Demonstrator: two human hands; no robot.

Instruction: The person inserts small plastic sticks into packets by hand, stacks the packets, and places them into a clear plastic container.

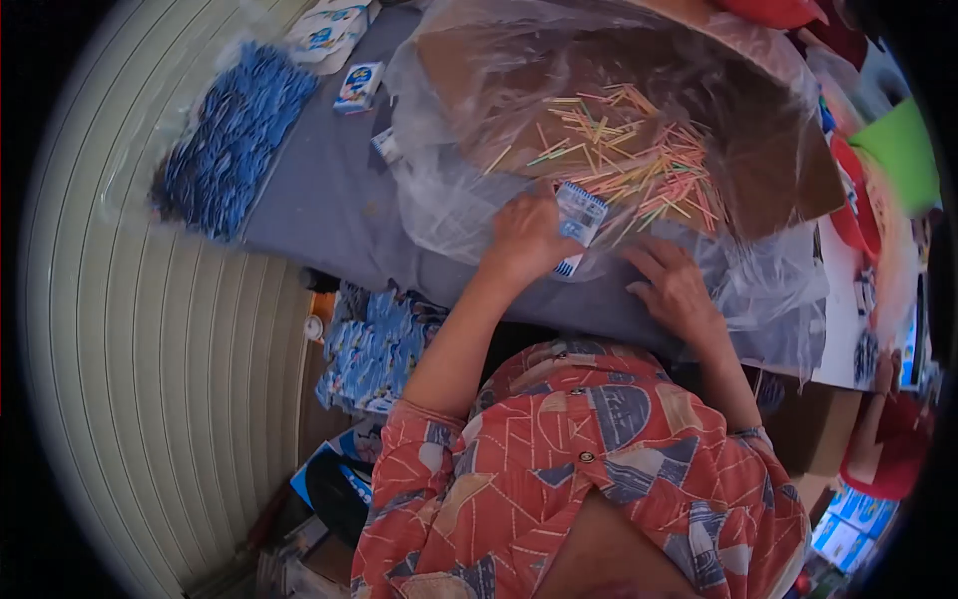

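My left hand is closed on a small blue-and-white packet with striped ends, held at the near edge of a plastic-lined cardboard box. Just to the right, my right hand has its fingers apart and bent over the clear plastic liner, with nothing visible in them. Beyond both hands, many thin pink, yellow and green sticks lie loose in a heap on the liner. The fingertips of my right hand are close to the near sticks.
A pile of flat blue packets in clear plastic lies at the far left of the grey-covered table. Near it is a small white-and-blue box. More blue packets are below the table edge. Another person's arm shows at right.
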